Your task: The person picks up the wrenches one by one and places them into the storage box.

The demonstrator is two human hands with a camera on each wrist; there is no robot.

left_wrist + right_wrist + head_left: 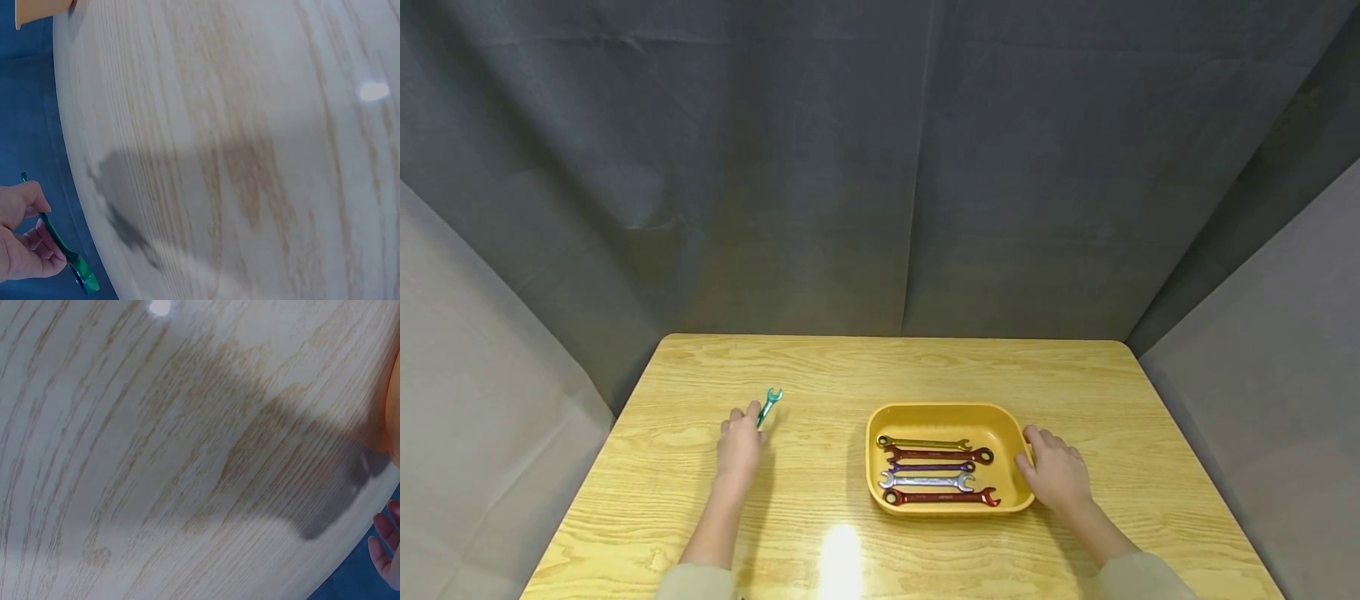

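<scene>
My left hand (741, 442) holds a shiny green wrench (770, 406) above the left part of the table, its open-ended jaw pointing away from me. In the left wrist view, the thumb and fingers pinch the wrench (82, 276) by its shaft. At the right end of a shallow yellow tray (940, 407), my right hand (1060, 473) grips the rim, thumb at the inner side. The right wrist view catches only some fingers of that hand (387, 553) beside the tray (394, 406). Inside lie several wrenches side by side: gold (925, 443), dark red (932, 455), purple (928, 467), silver (928, 481) and red (940, 497).
The wood-grain table (820, 367) has rounded far corners. A dark grey curtain (790, 183) hangs behind it, with paler cloth (475, 400) at the sides. A bright light reflection falls on the near tabletop.
</scene>
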